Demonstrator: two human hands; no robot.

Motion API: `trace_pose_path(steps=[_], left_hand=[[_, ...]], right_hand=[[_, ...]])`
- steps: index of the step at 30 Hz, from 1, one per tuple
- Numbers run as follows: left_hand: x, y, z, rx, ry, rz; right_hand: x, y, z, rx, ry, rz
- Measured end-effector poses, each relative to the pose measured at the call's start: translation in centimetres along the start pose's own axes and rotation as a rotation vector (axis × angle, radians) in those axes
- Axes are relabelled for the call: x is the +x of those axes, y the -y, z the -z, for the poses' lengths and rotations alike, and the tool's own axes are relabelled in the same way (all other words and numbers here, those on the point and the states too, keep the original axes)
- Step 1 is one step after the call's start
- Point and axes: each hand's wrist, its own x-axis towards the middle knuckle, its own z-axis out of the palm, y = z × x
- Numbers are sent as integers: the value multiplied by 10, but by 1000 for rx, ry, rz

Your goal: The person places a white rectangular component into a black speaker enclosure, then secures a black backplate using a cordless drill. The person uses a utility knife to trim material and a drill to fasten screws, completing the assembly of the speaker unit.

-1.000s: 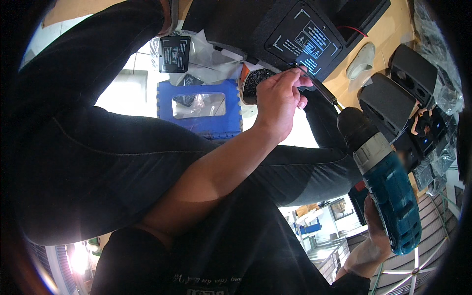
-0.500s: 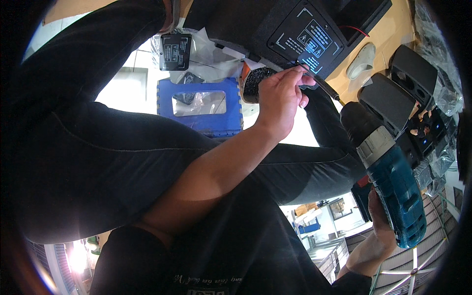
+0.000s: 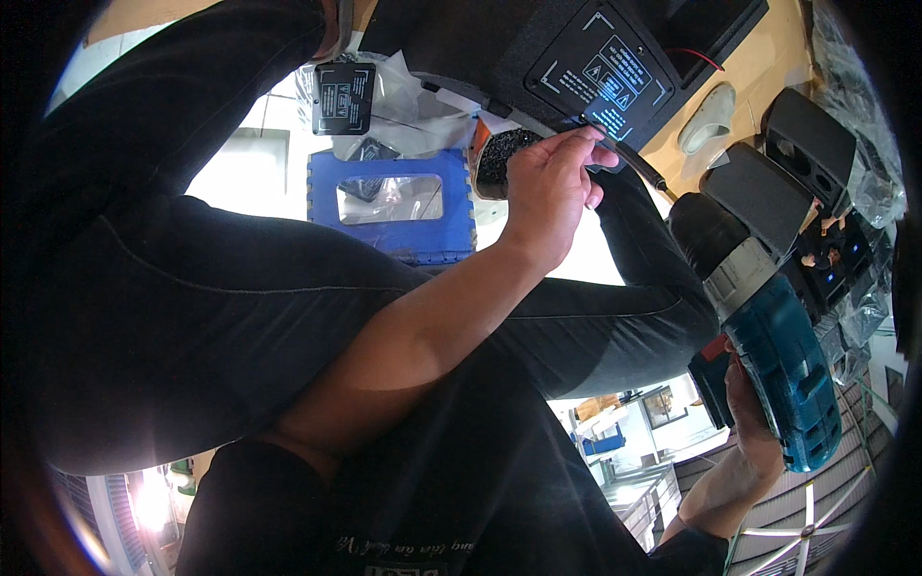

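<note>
Remotely, I have my left hand (image 3: 549, 187) pinching the bit (image 3: 642, 167) near the panel (image 3: 597, 72), seemingly to steady it, while my right hand (image 3: 756, 422) grips the drill (image 3: 788, 350).

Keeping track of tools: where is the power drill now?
In the head view, the teal power drill is at the right, in the right hand, its chuck lower-left of a dark speaker box.

Drill (image 3: 792, 355) in your right hand (image 3: 752, 413), stool (image 3: 389, 242) left of your left hand (image 3: 552, 197), panel (image 3: 576, 65) on the cabinet (image 3: 451, 48) beyond.
</note>
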Motion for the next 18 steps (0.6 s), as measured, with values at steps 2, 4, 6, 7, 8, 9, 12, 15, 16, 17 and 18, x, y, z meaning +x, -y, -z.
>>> trace_pose_path(steps=[2, 4, 6, 7, 8, 9, 12, 15, 16, 17, 18], left_hand=[[0, 0, 0, 8, -10, -9], [-1, 0, -1, 29, -20, 0], [-3, 0, 0, 101, -47, 31], [-4, 1, 1, 120, -63, 41], [-5, 2, 1, 176, -94, 53], [-6, 5, 1, 216, -125, 54], [-5, 12, 6, 341, -155, 47], [-4, 23, 10, 381, -168, 23], [-5, 28, 11, 378, -173, 19], [-5, 31, 13, 384, -166, 17], [-5, 33, 14, 388, -155, 14]], right_hand=[[1, 1, -1, 6, 4, 8], [2, 1, -1, 18, 8, 18], [4, 1, -1, 26, 16, 29], [5, 1, -1, 30, 21, 37], [6, 1, -1, 34, 28, 44], [7, 1, -1, 39, 33, 55], [13, -2, 0, 64, 51, 81], [19, -3, 0, 95, 68, 114], [20, -3, 0, 105, 73, 116], [21, -2, -1, 128, 84, 120], [24, -2, -2, 110, 41, 64]])
